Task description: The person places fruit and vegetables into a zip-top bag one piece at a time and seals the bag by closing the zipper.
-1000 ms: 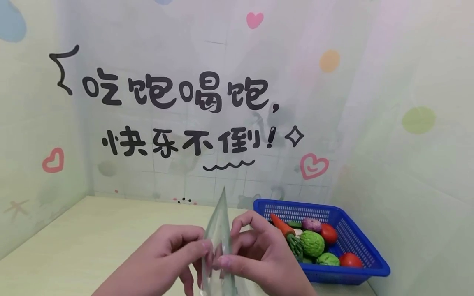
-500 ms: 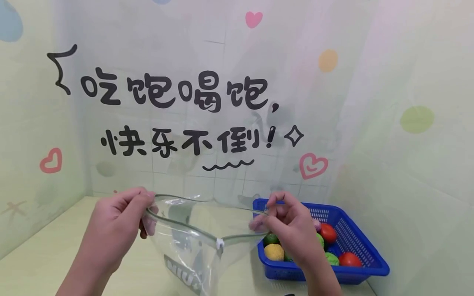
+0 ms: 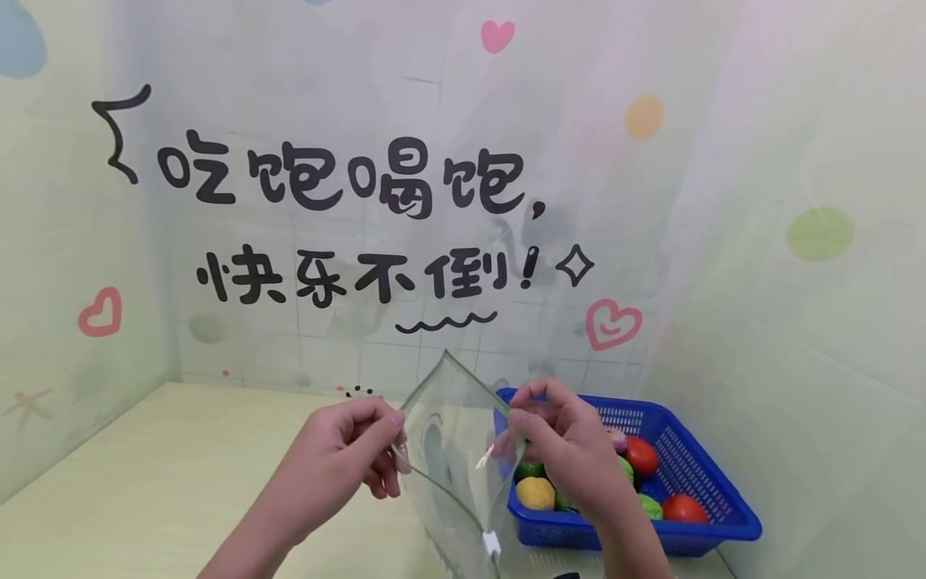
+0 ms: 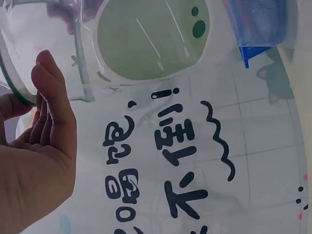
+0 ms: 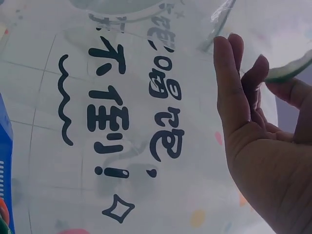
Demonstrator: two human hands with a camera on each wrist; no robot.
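Observation:
Between the two hands hangs a clear zip bag (image 3: 456, 450) with a greenish rim, its mouth spread into a diamond shape. A white slider (image 3: 491, 544) sits at the near corner of the rim. My left hand (image 3: 340, 458) pinches the left edge of the mouth between thumb and fingers. On the opposite edge, my right hand (image 3: 567, 446) pinches the rim the same way. In the left wrist view, a pale green printed patch (image 4: 151, 39) shows on the bag's side. The bag's lower part runs out of the head view.
A blue basket (image 3: 637, 540) stands on the pale table (image 3: 217, 474) at the right, behind my right hand. Inside lie red tomatoes (image 3: 641, 457), a yellow lemon-like item (image 3: 536, 493) and green vegetables. Printed wall sheets close off the back and both sides.
From close together, both hands moved apart, stretching the bag's mouth wide. My left hand then came back rightward, and the mouth went from a long gap to a diamond.

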